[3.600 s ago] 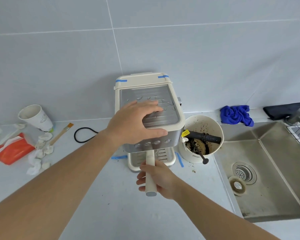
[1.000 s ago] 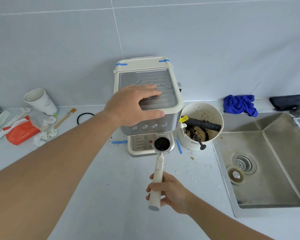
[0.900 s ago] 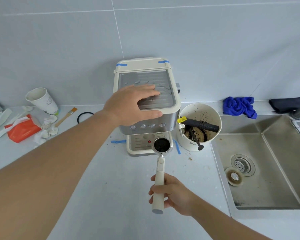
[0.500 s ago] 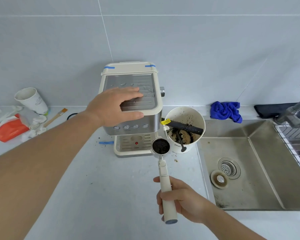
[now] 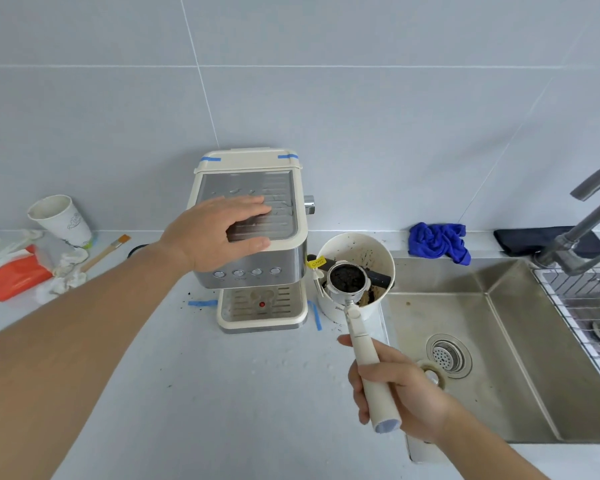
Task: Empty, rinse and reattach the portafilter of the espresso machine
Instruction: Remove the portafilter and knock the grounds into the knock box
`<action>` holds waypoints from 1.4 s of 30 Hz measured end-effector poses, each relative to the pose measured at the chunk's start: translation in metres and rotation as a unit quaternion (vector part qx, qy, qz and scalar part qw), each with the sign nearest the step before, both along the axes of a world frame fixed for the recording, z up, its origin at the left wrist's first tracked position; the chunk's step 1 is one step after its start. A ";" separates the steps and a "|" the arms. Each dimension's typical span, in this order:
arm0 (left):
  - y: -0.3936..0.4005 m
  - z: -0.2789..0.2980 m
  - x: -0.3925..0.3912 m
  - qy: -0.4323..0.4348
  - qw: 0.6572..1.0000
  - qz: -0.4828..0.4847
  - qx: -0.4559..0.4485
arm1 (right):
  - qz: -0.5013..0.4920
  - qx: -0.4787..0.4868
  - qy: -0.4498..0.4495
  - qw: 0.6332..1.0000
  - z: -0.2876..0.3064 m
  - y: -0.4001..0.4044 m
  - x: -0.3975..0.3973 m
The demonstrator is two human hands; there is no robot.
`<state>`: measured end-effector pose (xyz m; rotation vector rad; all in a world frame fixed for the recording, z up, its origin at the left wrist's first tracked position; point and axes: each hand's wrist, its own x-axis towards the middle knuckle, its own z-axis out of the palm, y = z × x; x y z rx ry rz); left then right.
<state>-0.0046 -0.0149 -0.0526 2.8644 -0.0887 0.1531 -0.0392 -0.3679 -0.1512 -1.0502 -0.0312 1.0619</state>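
Right hand (image 5: pixel 400 393), at 5 o'clock: closed around the cream handle of the portafilter (image 5: pixel 347 282), basket up and level, full of dark grounds, held over the knock bin (image 5: pixel 355 242) at 3 o'clock of the machine (image 5: pixel 250 237), apparently for emptying. Left hand (image 5: pixel 219 230), at 10 o'clock: open and flat on the machine's top, gripping nothing, likely steadying it. Sink (image 5: pixel 499 358), at 3 o'clock: unused, rinsing not yet begun.

Head camera looks down, close over counter (image 5: pixel 222 393).
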 end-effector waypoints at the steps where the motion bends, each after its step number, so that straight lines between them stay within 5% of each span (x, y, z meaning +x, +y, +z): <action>1: 0.000 -0.001 0.000 -0.002 1.000 0.000 0.001 | -0.009 0.002 -0.001 1.000 0.002 -0.002 0.004; 25: 0.004 -0.001 0.001 0.004 1.000 0.011 -0.028 | -0.141 -0.113 -0.086 0.980 -0.007 -0.018 0.088; 31: 0.005 -0.002 0.002 0.009 0.999 0.014 -0.033 | -0.151 -0.187 -0.179 0.954 -0.007 -0.020 0.091; 35: 0.005 -0.002 0.002 0.008 0.999 0.016 -0.035 | -0.133 -0.325 -0.321 0.880 -0.009 -0.018 0.092; 39: 0.004 -0.002 0.002 0.004 0.999 0.014 -0.036 | -0.003 -0.522 -0.495 0.694 -0.019 -0.010 0.087; 42: 0.003 -0.002 0.002 0.003 0.999 0.015 -0.038 | 0.017 -0.558 -0.493 0.667 -0.020 -0.003 0.085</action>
